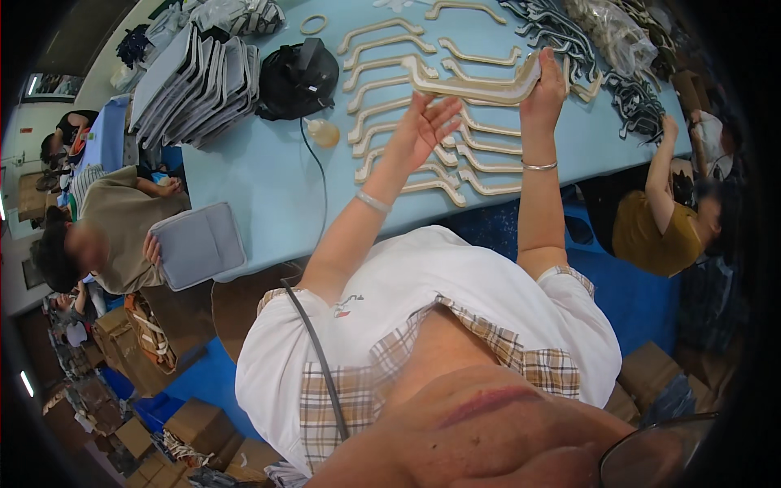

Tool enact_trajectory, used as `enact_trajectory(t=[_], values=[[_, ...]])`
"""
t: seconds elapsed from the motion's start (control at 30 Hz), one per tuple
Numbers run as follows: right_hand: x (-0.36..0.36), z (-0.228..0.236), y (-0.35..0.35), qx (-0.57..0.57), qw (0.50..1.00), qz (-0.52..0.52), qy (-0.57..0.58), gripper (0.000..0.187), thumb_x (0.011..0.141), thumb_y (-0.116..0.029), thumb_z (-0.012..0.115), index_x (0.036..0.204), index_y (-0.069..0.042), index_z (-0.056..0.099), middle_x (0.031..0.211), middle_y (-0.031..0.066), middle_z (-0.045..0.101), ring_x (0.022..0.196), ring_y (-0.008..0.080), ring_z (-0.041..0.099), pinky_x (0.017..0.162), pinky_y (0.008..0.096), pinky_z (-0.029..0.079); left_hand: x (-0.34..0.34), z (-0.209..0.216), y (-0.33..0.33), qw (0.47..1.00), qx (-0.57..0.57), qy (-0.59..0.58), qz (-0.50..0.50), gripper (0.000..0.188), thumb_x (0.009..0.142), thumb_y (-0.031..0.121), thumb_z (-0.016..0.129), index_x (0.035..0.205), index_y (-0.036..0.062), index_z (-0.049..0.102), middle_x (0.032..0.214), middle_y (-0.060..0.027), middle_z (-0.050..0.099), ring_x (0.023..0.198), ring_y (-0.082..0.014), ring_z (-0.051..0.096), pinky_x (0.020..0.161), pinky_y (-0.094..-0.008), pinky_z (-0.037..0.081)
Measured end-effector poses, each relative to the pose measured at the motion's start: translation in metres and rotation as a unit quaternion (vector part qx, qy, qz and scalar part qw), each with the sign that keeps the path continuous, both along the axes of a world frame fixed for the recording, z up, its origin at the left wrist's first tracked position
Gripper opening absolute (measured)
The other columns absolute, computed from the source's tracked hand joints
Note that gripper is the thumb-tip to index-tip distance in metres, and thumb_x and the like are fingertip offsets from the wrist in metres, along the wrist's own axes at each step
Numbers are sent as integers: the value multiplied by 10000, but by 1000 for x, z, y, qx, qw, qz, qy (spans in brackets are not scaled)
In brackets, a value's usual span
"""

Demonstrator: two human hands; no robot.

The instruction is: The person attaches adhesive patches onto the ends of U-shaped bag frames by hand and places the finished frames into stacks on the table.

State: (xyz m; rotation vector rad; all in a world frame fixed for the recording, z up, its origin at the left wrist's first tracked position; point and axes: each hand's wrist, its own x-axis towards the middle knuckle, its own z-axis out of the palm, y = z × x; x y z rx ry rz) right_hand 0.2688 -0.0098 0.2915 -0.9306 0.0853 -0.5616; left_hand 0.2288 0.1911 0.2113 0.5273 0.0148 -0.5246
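Observation:
A cream-and-white bent strip [468,88], shaped like a bag handle, is held up over the table, its left end angled upward. Its right end is gripped by my right hand [543,93], thumb and fingers closed round it. My left hand [429,126] is palm up with fingers spread, just below the strip's left end; whether a fingertip touches it I cannot tell. Underneath, several similar strips [382,88] lie in two columns on the light blue table [268,175], partly hidden by my hands and the held strip.
A stack of grey padded panels [195,89], a black bag [298,81], a small bottle [323,132] and a tape ring [313,24] occupy the left. Bundled dark straps [639,106] lie right, near a person in mustard [655,232]. At left, another person holds a grey case [198,246].

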Motion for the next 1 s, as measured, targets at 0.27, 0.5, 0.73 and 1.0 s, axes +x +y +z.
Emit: enact_trajectory(t=[0.27, 0.5, 0.73, 1.0], values=[[-3, -43, -4, 57, 997, 27, 42, 214, 954, -256, 563, 887, -56, 602, 832, -7, 596, 765, 72, 549, 695, 238, 463, 26, 17, 10, 985, 39, -9, 168, 276, 962, 268, 524, 1142, 59, 539, 1114, -88, 622, 1058, -221, 602, 932, -380, 501], [-3, -61, 6, -14, 998, -16, 57, 255, 940, -274, 577, 773, -82, 574, 698, -49, 496, 630, 41, 422, 560, 235, 339, 32, 30, 16, 972, 82, -51, 213, 200, 975, 236, 491, 1046, 55, 537, 976, -98, 642, 915, -213, 650, 818, -345, 558], [-11, -85, -2, -89, 964, 50, 247, 276, 928, -324, 582, 836, -66, 612, 753, -12, 587, 671, 65, 511, 609, 224, 413, 33, 49, 24, 946, 180, -150, 223, 240, 974, 265, 509, 1018, 31, 546, 919, -93, 647, 858, -199, 662, 737, -293, 543], [-2, 12, 5, -345, 934, 69, 57, 367, 984, -332, 479, 1120, -17, 609, 1008, 86, 673, 935, 112, 613, 756, 247, 468, 30, 92, 24, 887, 290, -313, 176, 219, 953, 213, 552, 992, 7, 614, 840, -80, 670, 791, -142, 650, 688, -255, 505]])
